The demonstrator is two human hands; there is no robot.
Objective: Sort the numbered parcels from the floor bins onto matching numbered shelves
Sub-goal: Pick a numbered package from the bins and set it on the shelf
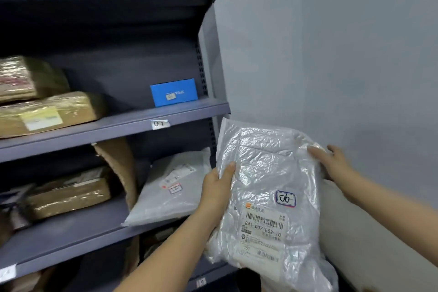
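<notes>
While both hands held it up at about 4 o'clock, just right of the shelves [113,125], the parcel [267,187] was a crinkled silvery-white plastic bag with a barcode label and a sticker [285,198] handwritten "06". The left hand [219,187] pinched its 9 o'clock edge, thumb on front; the right hand [331,163] gripped its 2 o'clock corner.

Open shelf gap beside blue box [174,92], lower shelf crowded by grey mailer [166,192]
</notes>
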